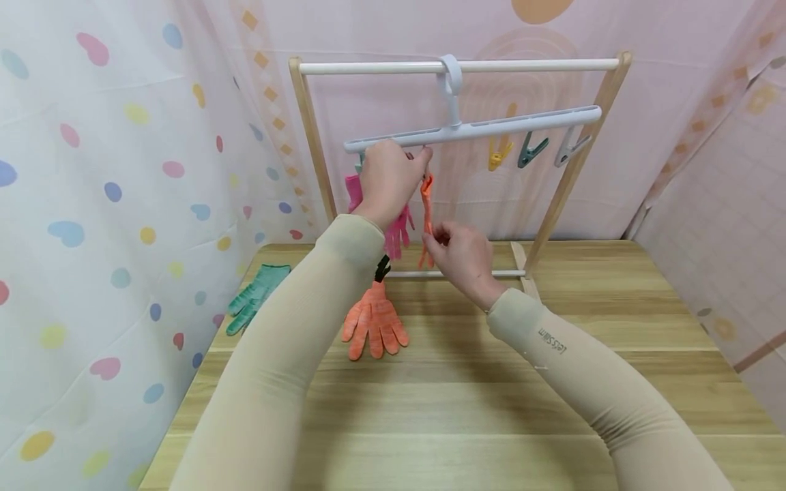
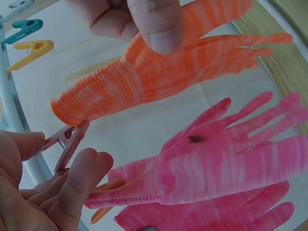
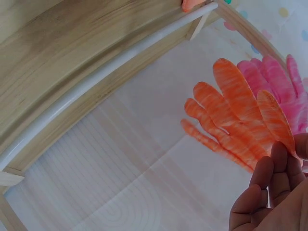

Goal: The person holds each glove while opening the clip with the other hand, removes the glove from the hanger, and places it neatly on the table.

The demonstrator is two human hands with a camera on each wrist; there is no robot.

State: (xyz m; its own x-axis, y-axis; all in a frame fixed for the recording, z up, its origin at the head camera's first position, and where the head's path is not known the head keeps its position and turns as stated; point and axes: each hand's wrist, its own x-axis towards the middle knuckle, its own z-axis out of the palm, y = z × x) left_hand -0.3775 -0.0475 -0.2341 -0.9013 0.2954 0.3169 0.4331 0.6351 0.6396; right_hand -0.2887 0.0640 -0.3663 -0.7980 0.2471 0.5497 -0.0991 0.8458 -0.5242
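My left hand (image 1: 393,177) is up at the left part of the white clip hanger (image 1: 516,125). Its thumb and fingers pinch the handles of a pink clothespin (image 2: 67,149), whose tip is at the cuff of an orange knitted glove (image 2: 110,89). Lower down, my right hand (image 1: 463,259) pinches that same glove near its thumb, and the glove hangs edge-on in the head view. Beside it, pink gloves (image 2: 231,168) hang from the hanger, one held by an orange clothespin (image 2: 108,187). In the head view my left hand hides the pink clothespin.
A rack with wooden legs (image 1: 561,177) and a white top bar (image 1: 381,68) carries the hanger. Yellow (image 1: 499,157), dark green (image 1: 531,150) and grey (image 1: 570,149) clothespins hang at its right. Another orange glove (image 1: 376,324) and a green glove (image 1: 260,290) are lower, at the left.
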